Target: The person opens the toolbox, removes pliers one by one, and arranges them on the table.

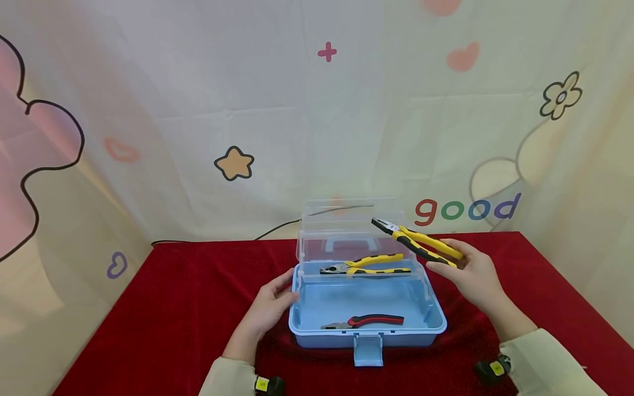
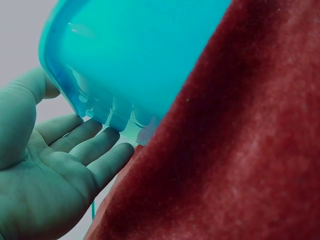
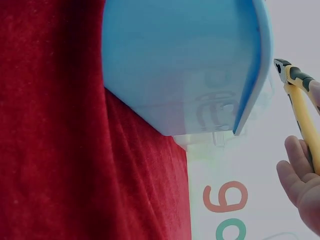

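A light blue toolbox [image 1: 369, 339] stands on the red cloth with its clear lid [image 1: 351, 220] raised. My left hand [image 1: 269, 305] holds the toolbox's left side, thumb over the rim and fingers along the outer wall; in the left wrist view the rim hides the thumb tip. Above the right back corner, my right hand [image 1: 473, 272] grips yellow-and-black combination pliers [image 1: 418, 242] by the handles, jaws pointing left. Inside the toolbox, a second yellow-and-black pair of pliers [image 1: 366, 266] lies toward the back, behind the clear lid. Red-and-black pliers [image 1: 364, 321] lie near the front wall.
The toolbox's front latch [image 1: 368, 352] hangs down. A red velvet cloth [image 1: 213, 286] covers the table around it. Behind stands a pale printed curtain [image 1: 277, 110], with a dark cable [image 1: 279, 225] running along the table's back edge.
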{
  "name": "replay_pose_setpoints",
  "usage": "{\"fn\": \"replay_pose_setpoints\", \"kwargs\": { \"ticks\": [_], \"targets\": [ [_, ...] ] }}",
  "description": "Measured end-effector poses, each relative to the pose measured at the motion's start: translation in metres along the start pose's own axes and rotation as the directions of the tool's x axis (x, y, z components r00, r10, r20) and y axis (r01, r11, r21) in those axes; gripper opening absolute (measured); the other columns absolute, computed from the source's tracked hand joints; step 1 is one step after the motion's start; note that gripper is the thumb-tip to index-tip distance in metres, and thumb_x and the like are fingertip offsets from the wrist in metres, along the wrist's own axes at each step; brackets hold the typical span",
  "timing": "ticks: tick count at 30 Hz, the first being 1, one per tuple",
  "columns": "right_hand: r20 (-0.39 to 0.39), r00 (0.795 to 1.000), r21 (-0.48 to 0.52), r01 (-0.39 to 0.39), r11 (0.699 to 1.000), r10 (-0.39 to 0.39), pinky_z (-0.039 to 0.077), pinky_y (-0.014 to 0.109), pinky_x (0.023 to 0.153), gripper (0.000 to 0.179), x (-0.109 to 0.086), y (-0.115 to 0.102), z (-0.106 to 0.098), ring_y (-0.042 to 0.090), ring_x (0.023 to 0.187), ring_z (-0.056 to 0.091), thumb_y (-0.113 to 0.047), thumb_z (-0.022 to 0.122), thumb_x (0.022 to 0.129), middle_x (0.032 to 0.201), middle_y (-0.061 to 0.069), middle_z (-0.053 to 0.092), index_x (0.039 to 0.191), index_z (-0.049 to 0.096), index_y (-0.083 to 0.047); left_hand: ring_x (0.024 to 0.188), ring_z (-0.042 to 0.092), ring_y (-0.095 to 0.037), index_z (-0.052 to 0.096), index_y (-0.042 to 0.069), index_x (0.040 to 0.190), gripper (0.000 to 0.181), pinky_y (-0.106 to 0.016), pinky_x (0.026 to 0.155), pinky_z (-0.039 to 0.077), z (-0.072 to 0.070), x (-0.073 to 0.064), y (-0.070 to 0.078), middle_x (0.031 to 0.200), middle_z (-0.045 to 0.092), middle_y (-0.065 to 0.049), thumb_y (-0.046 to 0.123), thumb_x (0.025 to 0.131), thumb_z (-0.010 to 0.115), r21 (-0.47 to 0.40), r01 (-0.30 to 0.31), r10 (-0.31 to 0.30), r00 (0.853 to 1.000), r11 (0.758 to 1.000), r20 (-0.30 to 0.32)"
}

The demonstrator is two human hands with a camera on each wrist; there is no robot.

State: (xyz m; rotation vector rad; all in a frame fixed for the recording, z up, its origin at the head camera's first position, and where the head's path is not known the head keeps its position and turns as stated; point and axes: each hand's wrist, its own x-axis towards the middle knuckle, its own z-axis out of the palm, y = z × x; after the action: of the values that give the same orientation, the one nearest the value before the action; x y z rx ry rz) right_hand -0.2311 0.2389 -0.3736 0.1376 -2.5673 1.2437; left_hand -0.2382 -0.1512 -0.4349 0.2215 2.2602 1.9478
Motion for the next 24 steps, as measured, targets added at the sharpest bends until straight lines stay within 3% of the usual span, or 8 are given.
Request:
{"fn": "replay_pose_setpoints", "kwargs": {
  "ticks": [24],
  "targets": [
    [-0.064,0.994,-0.012,-0.084,0.996,0.083,0.051,0.018,0.058,0.063,-0.019,0.018,-0.010,0.020,0.090,0.048,-0.035,0.069,0.085,0.119,0.019,0.051,0.135,0.047,-0.005,0.127,0.050,-0.032,0.036,0.012,0.146,0.058,-0.044,0.097,0.046,0.001,0.000,0.000,0.149,0.039,-0.013,0.010,0.092,0.055,-0.004,0.011,-0.012,1.000,1.000,-0.013]
  ]
}}
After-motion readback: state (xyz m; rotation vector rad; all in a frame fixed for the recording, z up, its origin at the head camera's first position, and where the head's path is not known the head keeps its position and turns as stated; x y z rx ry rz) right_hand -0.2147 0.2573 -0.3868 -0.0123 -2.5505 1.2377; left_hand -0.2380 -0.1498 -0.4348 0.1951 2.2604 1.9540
